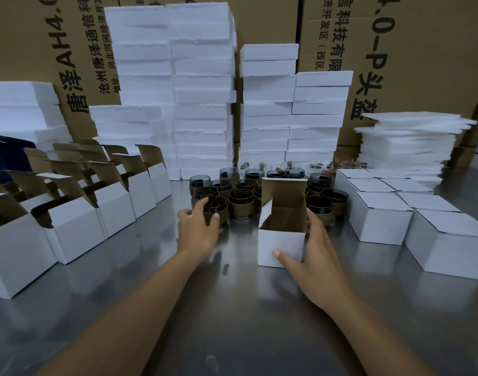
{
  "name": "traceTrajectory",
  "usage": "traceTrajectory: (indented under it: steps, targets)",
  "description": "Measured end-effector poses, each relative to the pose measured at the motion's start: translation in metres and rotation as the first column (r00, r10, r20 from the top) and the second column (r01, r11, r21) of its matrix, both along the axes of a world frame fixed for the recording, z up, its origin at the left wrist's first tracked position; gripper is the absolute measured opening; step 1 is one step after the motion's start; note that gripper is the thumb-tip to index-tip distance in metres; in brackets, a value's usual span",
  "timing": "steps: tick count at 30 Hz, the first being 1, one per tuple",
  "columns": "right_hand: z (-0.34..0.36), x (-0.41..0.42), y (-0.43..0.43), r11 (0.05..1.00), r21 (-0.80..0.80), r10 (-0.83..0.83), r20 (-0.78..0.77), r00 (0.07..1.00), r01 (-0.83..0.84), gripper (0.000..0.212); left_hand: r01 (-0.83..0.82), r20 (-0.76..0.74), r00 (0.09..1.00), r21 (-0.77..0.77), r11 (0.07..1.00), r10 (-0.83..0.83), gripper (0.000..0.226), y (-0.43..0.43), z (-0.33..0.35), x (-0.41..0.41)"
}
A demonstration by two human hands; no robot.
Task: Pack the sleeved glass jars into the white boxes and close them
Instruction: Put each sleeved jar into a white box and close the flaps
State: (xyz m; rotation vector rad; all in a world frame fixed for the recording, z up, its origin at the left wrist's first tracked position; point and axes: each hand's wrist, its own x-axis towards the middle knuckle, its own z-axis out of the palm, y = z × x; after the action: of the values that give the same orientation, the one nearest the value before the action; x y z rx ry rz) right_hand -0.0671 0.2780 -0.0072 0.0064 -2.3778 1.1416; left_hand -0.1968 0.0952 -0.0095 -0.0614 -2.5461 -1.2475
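Your forearms reach out over the bare steel desk (232, 308). At 1 o'clock your right hand (316, 261) holds a box (284, 240), with the thumb on its front face and the fingers round its right side. The box stands upright on the desk with its lid flap raised at the back, and nothing shows in the part of its inside that you can see.

At 11 o'clock your left hand (197, 232) curls its fingers and thumb round the nearest jar (221, 210), which stands on the desk in its brown sleeve. This jar is the front one of a tight cluster of sleeved jars (244, 202) at 12 o'clock. They touch one another, and the raised flap hides several of them.

A row of open boxes (75, 229) with lids up runs from 9 to 10 o'clock, close to the cluster's left side. Closed boxes (379, 221) crowd the desk from 2 to 3 o'clock, just beside the rightmost jars.

Behind the cluster stand a few clear glasses (262, 166), too blurred to tell more. Past them tall stacks of white foam (202, 104) fill 11 to 1 o'clock, a pile of thin sheets (403, 147) sits at 2 o'clock, and printed cartons (422, 63) wall off the back.
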Motion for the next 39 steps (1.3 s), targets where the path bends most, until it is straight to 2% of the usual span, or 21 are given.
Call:
traceTrajectory:
  steps: [2,5,13,15,18,21,24,27,30,34,37,39]
  targets:
    - [0.001,0.0,0.0,1.0,0.003,-0.006,0.009,1.0,0.006,0.089,0.039,0.027,0.999,-0.079,0.996,-0.037,0.043,-0.006,-0.006,-0.007]
    - [0.001,-0.001,0.001,1.0,0.002,-0.019,0.023,1.0,0.019,0.09,0.067,-0.031,0.997,-0.087,0.994,-0.07,0.026,-0.012,-0.009,-0.009]
    - [0.002,-0.001,0.001,0.999,0.004,-0.035,0.022,0.999,0.035,0.091,0.178,-0.12,0.979,0.09,0.98,-0.167,0.029,-0.015,-0.004,0.014]
    - [0.002,0.0,0.001,0.999,0.006,-0.039,0.021,0.999,0.039,0.092,0.19,-0.14,0.977,0.227,0.955,-0.161,0.031,-0.009,0.005,0.027]
    - [0.002,0.003,0.002,0.996,0.036,-0.08,-0.028,0.996,0.081,0.09,0.206,-0.144,0.977,0.488,0.848,-0.154,0.052,0.003,0.026,0.046]
    - [0.002,0.007,0.001,0.984,0.062,-0.153,-0.171,0.973,0.166,0.078,0.264,-0.148,0.963,0.679,0.685,-0.224,0.056,0.012,0.039,0.067]
    - [0.007,0.011,-0.003,0.983,-0.03,-0.183,-0.35,0.919,0.184,0.054,0.366,-0.181,0.913,0.756,0.543,-0.365,0.067,0.017,0.034,0.08]
    - [0.011,0.017,-0.009,0.988,-0.107,-0.147,-0.449,0.881,0.11,0.031,0.447,-0.191,0.839,0.775,0.447,-0.509,0.054,0.019,0.029,0.086]
    - [0.011,0.022,-0.019,0.993,-0.12,-0.049,-0.454,0.89,-0.007,0.027,0.502,-0.171,0.796,0.722,0.475,-0.581,0.053,0.02,0.023,0.09]
    - [0.008,0.024,-0.022,0.991,-0.077,0.08,-0.328,0.941,-0.111,0.035,0.527,-0.14,0.771,0.687,0.5,-0.621,0.057,0.026,0.017,0.097]
    - [0.007,0.022,-0.02,0.978,-0.139,0.11,-0.276,0.955,-0.153,0.035,0.507,-0.098,0.774,0.688,0.519,-0.626,0.056,0.03,0.015,0.101]
    - [0.006,0.02,-0.019,0.96,-0.206,0.132,-0.266,0.955,-0.19,0.033,0.516,-0.103,0.756,0.702,0.492,-0.646,0.056,0.029,0.015,0.102]
